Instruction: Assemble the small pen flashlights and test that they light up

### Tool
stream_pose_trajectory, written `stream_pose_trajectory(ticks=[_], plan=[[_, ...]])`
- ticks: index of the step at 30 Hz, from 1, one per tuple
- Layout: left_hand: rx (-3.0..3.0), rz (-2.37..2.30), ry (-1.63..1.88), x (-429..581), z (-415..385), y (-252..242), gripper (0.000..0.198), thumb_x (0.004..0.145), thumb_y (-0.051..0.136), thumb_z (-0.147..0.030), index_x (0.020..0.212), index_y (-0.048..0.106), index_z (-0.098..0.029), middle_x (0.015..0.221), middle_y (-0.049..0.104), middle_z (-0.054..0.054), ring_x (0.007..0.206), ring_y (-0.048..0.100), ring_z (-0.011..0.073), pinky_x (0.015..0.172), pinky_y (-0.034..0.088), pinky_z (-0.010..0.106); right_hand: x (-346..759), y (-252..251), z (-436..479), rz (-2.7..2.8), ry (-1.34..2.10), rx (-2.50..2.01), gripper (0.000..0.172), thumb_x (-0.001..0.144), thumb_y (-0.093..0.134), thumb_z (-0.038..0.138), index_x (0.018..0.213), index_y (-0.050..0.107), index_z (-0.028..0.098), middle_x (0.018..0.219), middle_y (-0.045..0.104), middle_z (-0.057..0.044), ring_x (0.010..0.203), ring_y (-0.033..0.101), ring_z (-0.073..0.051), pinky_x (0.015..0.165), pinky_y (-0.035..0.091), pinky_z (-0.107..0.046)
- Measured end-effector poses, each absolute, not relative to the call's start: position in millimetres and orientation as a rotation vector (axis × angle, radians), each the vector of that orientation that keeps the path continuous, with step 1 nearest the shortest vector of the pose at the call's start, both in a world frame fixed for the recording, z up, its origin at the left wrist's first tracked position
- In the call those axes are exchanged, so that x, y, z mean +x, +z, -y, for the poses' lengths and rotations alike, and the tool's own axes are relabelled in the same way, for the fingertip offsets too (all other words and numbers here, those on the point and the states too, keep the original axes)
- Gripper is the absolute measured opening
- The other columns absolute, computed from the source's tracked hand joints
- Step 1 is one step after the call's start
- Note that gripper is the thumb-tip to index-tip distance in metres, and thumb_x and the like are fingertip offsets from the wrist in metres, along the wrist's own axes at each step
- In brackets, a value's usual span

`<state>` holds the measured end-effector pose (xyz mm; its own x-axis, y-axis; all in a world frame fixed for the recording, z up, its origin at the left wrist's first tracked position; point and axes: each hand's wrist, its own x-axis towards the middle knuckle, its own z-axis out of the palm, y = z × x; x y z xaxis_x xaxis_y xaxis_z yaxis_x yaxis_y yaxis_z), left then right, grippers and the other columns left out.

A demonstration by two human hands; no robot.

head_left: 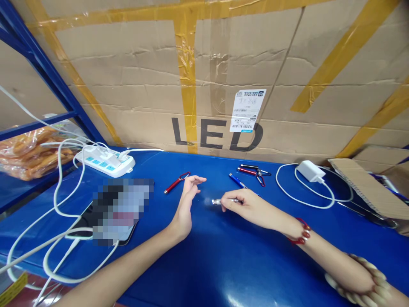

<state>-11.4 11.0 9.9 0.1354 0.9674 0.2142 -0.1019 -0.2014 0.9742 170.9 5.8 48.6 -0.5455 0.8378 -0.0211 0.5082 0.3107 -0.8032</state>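
Observation:
My right hand (239,204) is closed around a small silver penlight (216,201), whose shiny end points left above the blue table (204,264). My left hand (187,204) is raised on its edge, fingers stretched out, palm facing the penlight and touching nothing that I can see. Just left of that hand lies a red penlight (173,186) with a carabiner clip. Behind my right hand lie a blue penlight (237,180), another red one (246,171) with a red clip, and a black one (249,166).
A large cardboard box (143,106) stands along the back. At the left are a white power strip (107,162), looping white cables and a phone (84,221), partly blurred. A white charger (310,171) with its cable and a cardboard piece (370,187) lie at the right.

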Motion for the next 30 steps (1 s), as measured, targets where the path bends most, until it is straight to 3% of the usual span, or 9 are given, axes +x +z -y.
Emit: stream_pose_trajectory(ticks=[14,22,30], plan=[[1.345,-0.931,1.281,-10.4,-10.8,10.7,0.024,0.086,0.033,-0.038,0.098,0.048,-0.023,0.115,0.051,0.007,0.116,0.042,0.0248,0.091,0.031,0.036,171.4,44.7,-2.5,2.198,1.114,-1.236,0.044,0.087,0.043,0.051,0.06,0.047,0.017,0.059,0.035,0.005,0.054,0.03,-0.008,0.049,0.025,-0.022],[1.359,-0.932,1.278,-10.7,-10.5,11.1,0.025,0.087,0.032,-0.038,0.098,0.048,-0.023,0.116,0.051,0.007,0.116,0.041,0.0248,0.091,0.031,0.036,170.7,51.4,-2.9,2.218,1.094,-1.204,0.039,0.089,0.041,0.046,0.071,0.058,0.016,0.068,0.056,0.001,0.063,0.048,-0.011,0.06,0.036,-0.022],[1.343,-0.942,1.282,-10.3,-12.9,7.1,0.024,0.085,0.035,-0.039,0.098,0.049,-0.024,0.116,0.052,0.007,0.115,0.043,0.0245,0.09,0.032,0.035,172.2,49.3,-4.3,2.241,1.076,-1.243,0.04,0.089,0.04,0.047,0.074,0.059,0.016,0.07,0.057,0.0,0.063,0.048,-0.012,0.059,0.036,-0.023]])
